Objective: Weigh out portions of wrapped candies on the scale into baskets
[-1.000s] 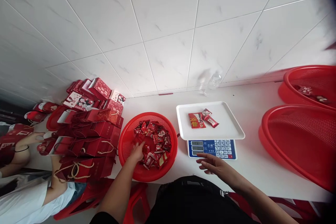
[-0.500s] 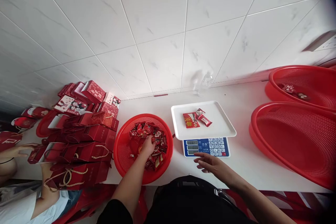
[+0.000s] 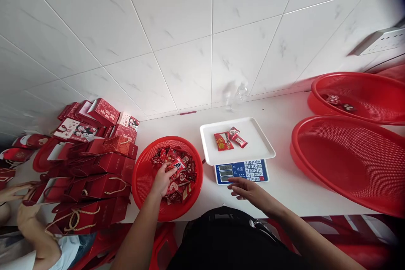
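Note:
My left hand [image 3: 163,179] is inside a red mesh basket [image 3: 139,190], its fingers closed on a red wrapped candy [image 3: 179,164] with a dark character on a pale patch. Around it lies a heap of red candy packets [image 3: 190,168]. My right hand [image 3: 245,190] hovers just in front of the digital scale [image 3: 240,168], fingers spread and holding nothing. On the scale's white tray [image 3: 257,147] rest a flat red packet [image 3: 223,142] and two smaller red wrapped candies [image 3: 239,139].
Rows of red gift boxes [image 3: 104,183] with rope handles stand at left, where another person's hands [image 3: 15,192] work. Two large red baskets [image 3: 329,156] stand at right, the rear one holding a few candies. A clear plastic item [image 3: 241,92] sits by the wall.
My left hand has drawn back slightly, and a candy now shows between its fingers. The right hand stays by the scale. The whole view has shifted a little.

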### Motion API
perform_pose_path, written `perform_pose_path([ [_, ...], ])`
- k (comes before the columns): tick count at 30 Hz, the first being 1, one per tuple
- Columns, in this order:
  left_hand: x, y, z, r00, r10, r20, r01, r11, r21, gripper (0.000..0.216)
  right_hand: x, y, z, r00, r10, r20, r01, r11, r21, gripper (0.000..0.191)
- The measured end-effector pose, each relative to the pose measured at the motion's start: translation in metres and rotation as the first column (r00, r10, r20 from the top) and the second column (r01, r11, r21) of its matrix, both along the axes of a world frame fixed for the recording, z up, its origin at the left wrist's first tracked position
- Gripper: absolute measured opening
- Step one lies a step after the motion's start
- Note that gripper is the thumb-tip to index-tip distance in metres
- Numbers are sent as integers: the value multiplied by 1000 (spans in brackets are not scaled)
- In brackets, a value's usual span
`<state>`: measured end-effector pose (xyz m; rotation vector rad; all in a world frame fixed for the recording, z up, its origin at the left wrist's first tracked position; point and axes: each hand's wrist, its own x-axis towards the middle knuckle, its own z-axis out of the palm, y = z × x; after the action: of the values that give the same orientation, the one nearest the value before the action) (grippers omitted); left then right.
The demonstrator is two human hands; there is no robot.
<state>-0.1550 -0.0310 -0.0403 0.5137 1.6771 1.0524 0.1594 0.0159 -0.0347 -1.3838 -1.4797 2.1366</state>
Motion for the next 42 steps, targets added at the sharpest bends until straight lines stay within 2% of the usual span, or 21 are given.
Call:
perform_pose_path([
  [2,24,1,12,990,-92,107,92,996,0,41,-11,1,6,999,13,-40,-13,1000,5,61],
  [3,38,3,17,980,-167,108,167,986,10,39,-16,2,9,997,15,-72,-14,1000,6,60],
  [6,81,10,25,910,-415,-21,415,907,74,28,-28,4,13,988,-7,-157,12,999,30,45],
  [8,105,15,23,858,-509,-65,513,853,98,26,-30,7,11,989,-69,-128,80,993,84,30],
  [9,113,18,21,852,-519,-68,523,846,104,27,-28,10,9,989,-114,-91,124,986,115,25],
  [11,124,23,16,875,-479,-68,484,868,111,30,-19,21,4,977,-214,-18,214,961,173,20],
  [15,121,26,10,926,-379,-4,377,922,91,31,9,55,-6,921,-381,79,348,897,272,19],
  [19,111,22,13,930,-366,35,364,930,42,29,26,86,-16,889,-429,159,360,871,335,21],
  [21,109,20,14,928,-370,41,369,929,30,26,27,93,-20,892,-419,166,343,871,353,33],
  [25,111,19,13,922,-382,57,383,924,2,26,21,91,-25,890,-431,148,333,837,435,58],
  [31,116,25,17,917,-393,66,394,919,-9,32,29,72,-27,890,-443,112,334,798,501,44],
  [34,118,29,16,910,-409,70,412,911,-20,41,57,55,-30,847,-514,135,385,769,511,52],
  [36,118,32,12,899,-429,86,432,901,-25,46,87,43,-33,764,-637,100,517,699,494,66],
  [37,119,34,10,883,-460,91,464,886,-22,47,104,37,-33,684,-726,63,617,623,481,73],
  [39,121,38,8,847,-526,82,528,849,-4,46,137,28,-29,459,-888,-18,794,401,456,85],
  [40,123,39,8,830,-553,72,554,832,10,44,151,26,-24,354,-934,-44,837,296,460,86],
  [41,125,40,10,821,-567,60,567,823,21,43,161,25,-20,282,-957,-61,852,221,474,84],
  [42,129,41,13,820,-571,49,570,821,30,42,166,25,-15,249,-966,-71,851,183,492,79],
])
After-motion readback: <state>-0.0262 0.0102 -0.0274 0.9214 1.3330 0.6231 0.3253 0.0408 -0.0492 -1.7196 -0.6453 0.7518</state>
